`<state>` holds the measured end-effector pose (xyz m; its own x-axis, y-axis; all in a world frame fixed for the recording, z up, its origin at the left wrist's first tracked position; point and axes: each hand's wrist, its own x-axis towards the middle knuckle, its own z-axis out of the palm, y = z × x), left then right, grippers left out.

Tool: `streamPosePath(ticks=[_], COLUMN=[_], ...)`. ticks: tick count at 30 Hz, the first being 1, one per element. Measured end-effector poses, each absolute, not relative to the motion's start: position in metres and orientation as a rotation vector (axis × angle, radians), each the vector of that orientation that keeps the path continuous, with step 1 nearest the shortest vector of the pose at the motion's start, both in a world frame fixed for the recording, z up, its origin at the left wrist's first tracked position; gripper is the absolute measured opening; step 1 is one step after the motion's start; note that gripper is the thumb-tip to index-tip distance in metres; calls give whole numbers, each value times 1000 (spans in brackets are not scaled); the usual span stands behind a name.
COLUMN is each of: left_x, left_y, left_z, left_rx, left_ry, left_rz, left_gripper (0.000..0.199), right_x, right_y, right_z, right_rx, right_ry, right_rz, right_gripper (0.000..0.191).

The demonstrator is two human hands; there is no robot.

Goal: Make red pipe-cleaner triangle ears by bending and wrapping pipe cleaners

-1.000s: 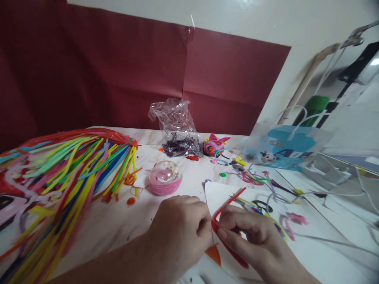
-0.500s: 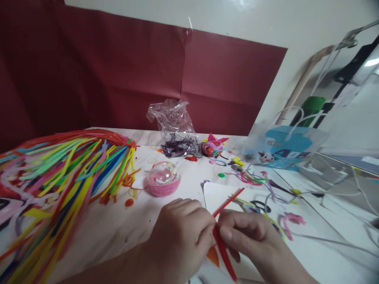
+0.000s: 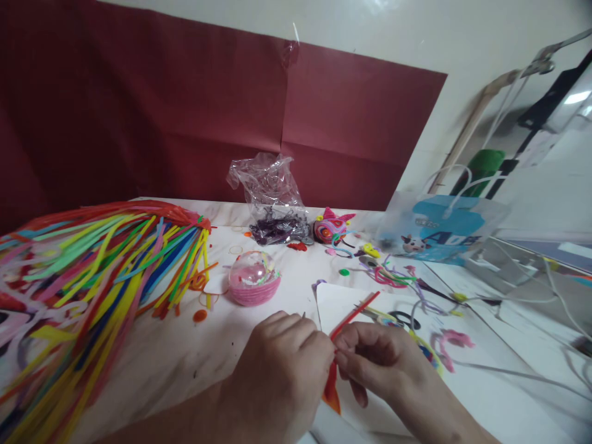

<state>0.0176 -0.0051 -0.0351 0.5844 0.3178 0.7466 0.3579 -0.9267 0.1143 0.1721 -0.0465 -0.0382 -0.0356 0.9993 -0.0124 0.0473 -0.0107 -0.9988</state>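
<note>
Across the table (image 3: 213, 351) we see plenty of material unworked: a broad bundle of coloured strips (image 3: 124, 265) spreads loose at the left, well apart from our working fingers. Our left hand (image 3: 287, 364) is curled closed, back upward, about a red strip (image 3: 356, 312), its knuckles hiding the exact grip; our right hand (image 3: 383, 357) pinches that strip between thumb and forefinger, the other fingers loosely bent. Beyond our left hand sits a clear ball (image 3: 254, 288) (pink winding covers its lower half, while the dome is bare), so we judge it partly done. Farther back, a pink pointed figure (image 3: 330, 228) is covered on the side we see and looks complete to us. The strip we judge unfinished: we see it fastened to nothing. It lies between our hands, at both sets of fingertips, one end slanting up and away, the other dropping below them near a small orange piece (image 3: 332, 399).
</note>
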Motion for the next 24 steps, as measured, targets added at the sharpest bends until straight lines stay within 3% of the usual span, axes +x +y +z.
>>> streamPosePath(ticks=[6,15,24], left_x=[19,21,19], left_y=[-8,-7,-5], left_z=[-34,-39,-26], left_rx=[-2782,-2711,-3026], left_ry=[-554,-504,-1053], left_rz=[-1297,-1388,-1557], left_gripper=[24,27,19], right_x=[166,162,164], right_y=[-50,-50,-45], right_z=[-36,-51,-46], right_rx=[-1253,-982,-854], right_ry=[-1152,-976,-880], right_rz=[1138,1311,1363], right_gripper=[21,24,21])
